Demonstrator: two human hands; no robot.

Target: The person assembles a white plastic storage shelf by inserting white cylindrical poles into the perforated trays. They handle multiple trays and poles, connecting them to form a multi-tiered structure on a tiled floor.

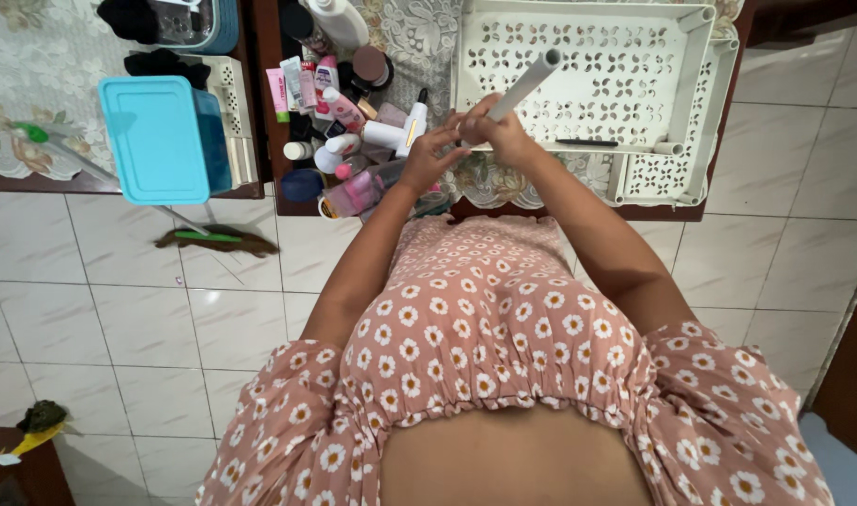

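Right hand [505, 134]: closed around the lower end of a white tube [525, 86], held over the table edge.
Left hand [431, 150]: fingers pinched at the tube's base, apparently.
Trays [691, 103]: perforated, stacked, one tube already fitted along the front; corners otherwise bare.
Bottles [339, 122]: clustered left, untouched.

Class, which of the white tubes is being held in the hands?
The long white tube, raised slantwise over the tray; the other tubes stay fitted at the tray's corners.
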